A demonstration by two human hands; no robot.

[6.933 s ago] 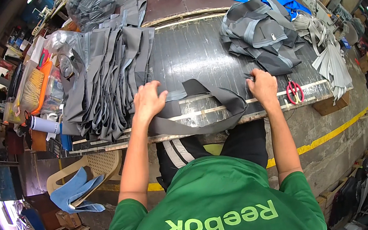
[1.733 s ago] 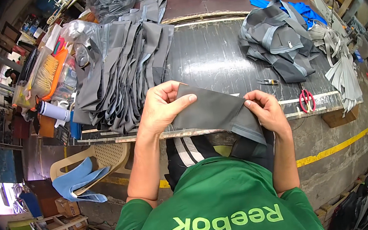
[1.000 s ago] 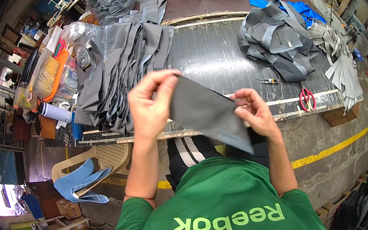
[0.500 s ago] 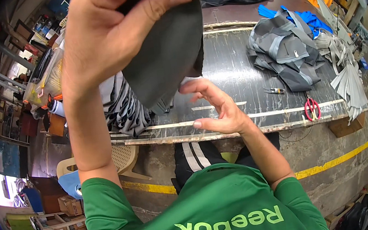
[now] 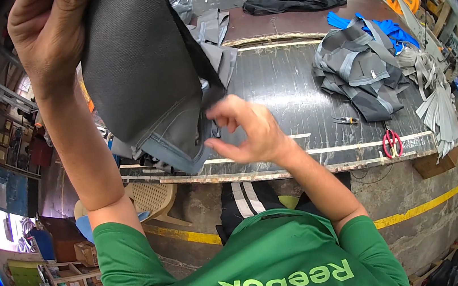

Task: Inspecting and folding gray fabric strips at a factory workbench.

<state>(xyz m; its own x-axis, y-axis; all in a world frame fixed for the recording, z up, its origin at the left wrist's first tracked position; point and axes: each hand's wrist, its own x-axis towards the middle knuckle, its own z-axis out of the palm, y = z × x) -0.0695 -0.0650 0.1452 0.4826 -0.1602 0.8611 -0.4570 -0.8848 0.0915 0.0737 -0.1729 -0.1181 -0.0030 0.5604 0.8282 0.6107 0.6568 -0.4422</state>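
My left hand [image 5: 53, 39] is raised at the upper left, its fingers closed on the top of a sewn black fabric piece [image 5: 142, 62]. The piece hangs down over the table's near left part, with stitch lines and a grey-blue band along its lower edge. Close to the piece's lower right edge is my right hand [image 5: 253, 131], slightly blurred, thumb and fingers apart with a gap between them. Whether its fingertips touch the fabric I cannot tell. The hanging piece mostly hides a stack of folded grey and black fabric on the table.
On the dark table [image 5: 269, 101] lie a heap of grey and black fabric with a zipper [image 5: 359, 64], small snips [image 5: 345, 120] and red-handled scissors [image 5: 392, 143]. Farther back are black cloth [image 5: 294, 0] and blue fabric [image 5: 389, 29]. Pale strips [image 5: 440, 117] hang off the right edge. A beige plastic chair [image 5: 156, 200] stands below left.
My left hand has moved left, bringing the fabric piece along, and its banded lower edge now shows. My right hand has shifted left toward that edge.
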